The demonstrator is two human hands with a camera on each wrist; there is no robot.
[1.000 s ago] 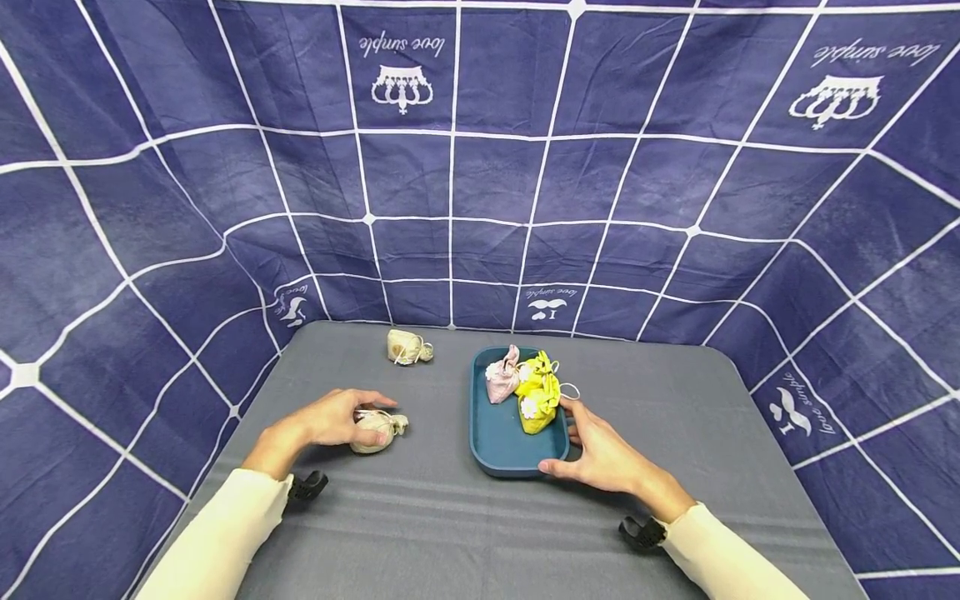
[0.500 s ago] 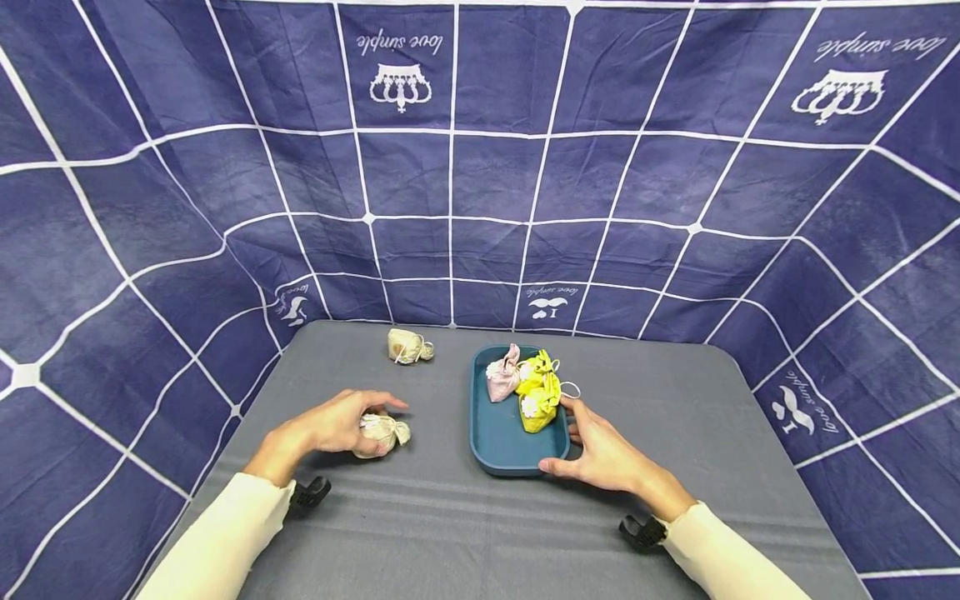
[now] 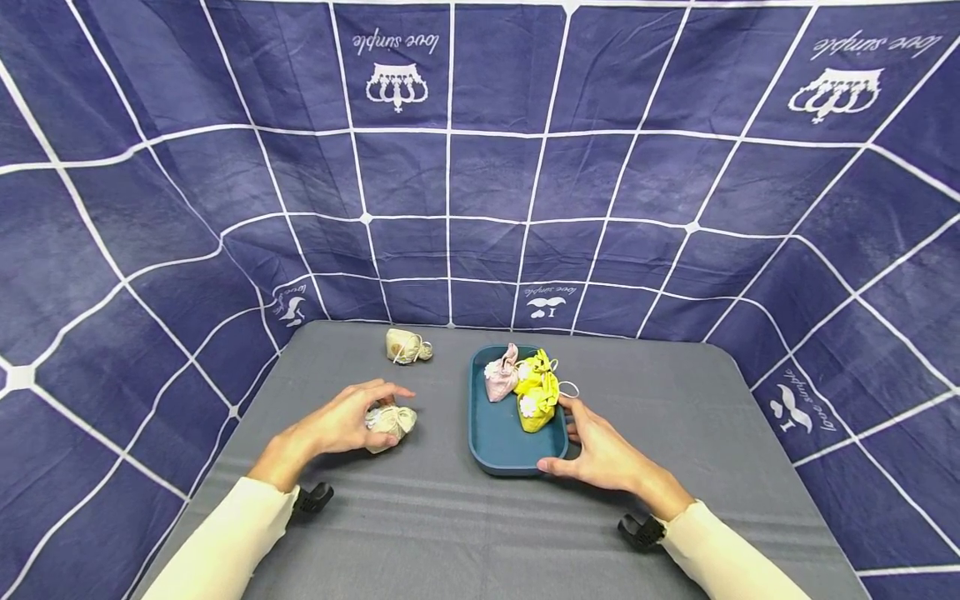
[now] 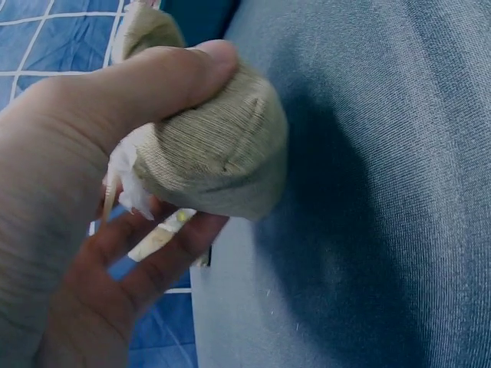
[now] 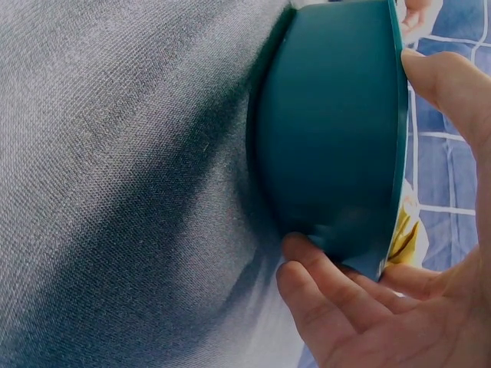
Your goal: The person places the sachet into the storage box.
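My left hand [image 3: 337,423] grips a beige drawstring pouch [image 3: 396,423] between thumb and fingers. In the left wrist view the thumb lies across the pouch [image 4: 230,146], and a shadow falls on the cloth beside it. My right hand [image 3: 603,452] holds the right front corner of a blue-green tray [image 3: 502,457]. The right wrist view has its thumb at the rim and the fingers against the outer wall [image 5: 330,123]. Inside the tray sit a pink pouch [image 3: 501,379] and two yellow pouches [image 3: 537,410], one partly behind the other.
A second beige pouch [image 3: 405,346] lies on the grey tabletop [image 3: 450,533], back left of the tray. Blue cloth [image 3: 487,183] with white grid lines encloses the back and sides. A black strap [image 3: 641,532] is on the right wrist, another [image 3: 312,498] on the left.
My left hand has moved a little to the right with the beige pouch, which has turned in its grip. The right hand and the tray have stayed put.
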